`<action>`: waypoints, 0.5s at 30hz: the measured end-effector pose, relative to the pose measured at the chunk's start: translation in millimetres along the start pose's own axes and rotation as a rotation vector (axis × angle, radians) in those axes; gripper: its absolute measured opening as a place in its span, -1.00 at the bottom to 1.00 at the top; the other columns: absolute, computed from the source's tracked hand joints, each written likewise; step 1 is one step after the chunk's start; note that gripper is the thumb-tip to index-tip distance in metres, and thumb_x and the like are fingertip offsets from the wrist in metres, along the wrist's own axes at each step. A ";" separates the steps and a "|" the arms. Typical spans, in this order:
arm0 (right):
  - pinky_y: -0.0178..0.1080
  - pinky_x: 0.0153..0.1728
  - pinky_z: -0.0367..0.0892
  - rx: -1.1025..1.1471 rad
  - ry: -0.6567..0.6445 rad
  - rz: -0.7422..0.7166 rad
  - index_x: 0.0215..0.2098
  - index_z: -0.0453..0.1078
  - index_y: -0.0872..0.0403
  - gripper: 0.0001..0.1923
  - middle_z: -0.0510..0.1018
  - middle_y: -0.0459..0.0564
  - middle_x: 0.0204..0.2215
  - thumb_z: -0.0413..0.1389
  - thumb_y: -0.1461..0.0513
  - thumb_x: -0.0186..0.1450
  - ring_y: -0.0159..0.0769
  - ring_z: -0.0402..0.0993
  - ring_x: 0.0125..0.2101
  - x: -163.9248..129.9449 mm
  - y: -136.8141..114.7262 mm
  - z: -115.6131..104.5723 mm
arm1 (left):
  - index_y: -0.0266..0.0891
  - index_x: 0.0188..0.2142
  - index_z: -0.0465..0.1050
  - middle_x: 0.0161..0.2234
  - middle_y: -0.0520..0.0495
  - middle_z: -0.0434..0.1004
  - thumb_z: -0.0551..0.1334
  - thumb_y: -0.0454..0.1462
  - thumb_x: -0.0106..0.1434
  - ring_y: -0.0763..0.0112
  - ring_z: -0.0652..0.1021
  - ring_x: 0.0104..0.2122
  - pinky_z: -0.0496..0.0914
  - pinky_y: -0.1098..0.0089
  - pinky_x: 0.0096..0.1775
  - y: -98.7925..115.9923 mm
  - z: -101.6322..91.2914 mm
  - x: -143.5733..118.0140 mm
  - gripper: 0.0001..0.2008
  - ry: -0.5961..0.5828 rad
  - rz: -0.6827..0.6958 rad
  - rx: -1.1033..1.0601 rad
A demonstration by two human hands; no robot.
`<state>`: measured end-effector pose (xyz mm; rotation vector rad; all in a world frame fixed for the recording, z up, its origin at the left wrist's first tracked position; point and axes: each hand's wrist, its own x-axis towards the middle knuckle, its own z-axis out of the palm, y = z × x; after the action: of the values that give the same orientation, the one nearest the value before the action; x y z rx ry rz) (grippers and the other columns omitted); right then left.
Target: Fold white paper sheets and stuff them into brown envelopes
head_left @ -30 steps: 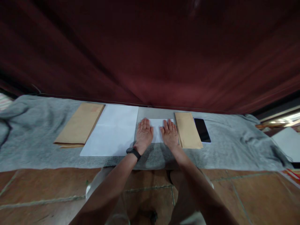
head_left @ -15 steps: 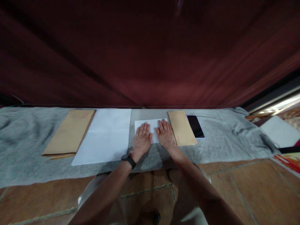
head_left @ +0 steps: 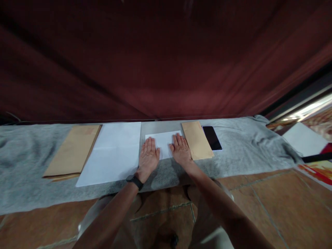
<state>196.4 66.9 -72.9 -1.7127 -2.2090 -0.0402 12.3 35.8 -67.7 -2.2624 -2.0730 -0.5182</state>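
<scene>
A small white sheet of paper [head_left: 164,143], which looks folded, lies flat before me on the grey cloth. My left hand [head_left: 149,155] rests palm down on its left edge, fingers stretched out. On its right part my right hand [head_left: 181,148] presses flat, fingers also extended, close to the brown envelopes [head_left: 197,140]. Both hands cover portions of the paper. Large white sheets [head_left: 111,155] lie left of my left hand, and a stack of brown paper envelopes [head_left: 72,150] sits beyond them at the far left.
A dark-screened phone [head_left: 212,138] lies right of the envelopes. The grey cloth [head_left: 241,148] covers a long narrow surface, with a dark red curtain [head_left: 166,69] hanging behind it. A white panel [head_left: 304,139] stands at the right, above the tiled floor [head_left: 282,204].
My left hand has slid left to the paper's left edge, uncovering more of its middle. My right hand stays flat on the right part. The whole view has shifted slightly.
</scene>
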 end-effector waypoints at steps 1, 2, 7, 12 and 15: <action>0.08 0.32 0.12 -0.002 0.006 -0.003 0.42 0.11 0.28 -0.39 0.19 0.32 0.38 -0.14 0.07 0.54 0.04 0.15 0.37 -1.8 0.5 0.0 | -0.49 0.41 0.06 0.41 -0.38 0.10 -0.09 -0.17 0.46 0.05 0.11 0.42 0.12 -0.01 0.37 -0.3 0.3 -0.5 -0.38 0.007 -0.003 -0.001; 0.07 0.32 0.12 -0.004 0.012 -0.006 0.41 0.12 0.28 -0.39 0.20 0.31 0.38 -0.14 0.07 0.54 0.03 0.15 0.37 -3.7 1.1 -0.1 | -0.50 0.41 0.06 0.41 -0.39 0.09 -0.09 -0.17 0.46 0.05 0.11 0.43 0.12 -0.02 0.37 -0.6 0.4 -1.0 -0.38 0.012 -0.007 -0.002; 0.08 0.32 0.11 0.001 0.012 -0.014 0.41 0.14 0.25 -0.40 0.23 0.29 0.37 -0.12 0.07 0.53 0.02 0.17 0.36 -10.4 3.7 -4.2 | -0.54 0.39 0.08 0.41 -0.42 0.08 -0.09 -0.18 0.47 0.02 0.10 0.43 0.10 -0.03 0.37 -0.1 -4.1 -1.5 -0.38 0.000 -0.027 0.006; 0.06 0.35 0.05 0.029 -0.060 -0.024 0.39 0.18 0.22 -0.43 0.20 0.22 0.39 -0.08 0.11 0.51 0.00 0.15 0.37 -7.3 6.2 -13.6 | -0.37 0.40 0.09 0.44 -0.29 0.05 -0.07 -0.14 0.49 0.12 0.09 0.43 0.12 0.03 0.38 11.0 -20.7 -5.3 -0.42 -0.046 0.170 -0.033; 0.05 0.36 0.03 0.059 -0.099 -0.033 0.37 0.22 0.21 -0.47 0.19 0.21 0.40 -0.07 0.16 0.50 -0.01 0.12 0.38 -2.8 7.5 -17.8 | -0.26 0.35 0.21 0.41 -0.20 0.17 0.01 -0.10 0.48 0.21 0.20 0.40 0.15 0.12 0.37 20.1 -28.3 -10.4 -0.46 -0.164 0.409 -0.080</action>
<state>208.5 62.2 -58.4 -1.6800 -2.2859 0.1028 25.0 16.7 -39.7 -2.7573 -1.5951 -0.4075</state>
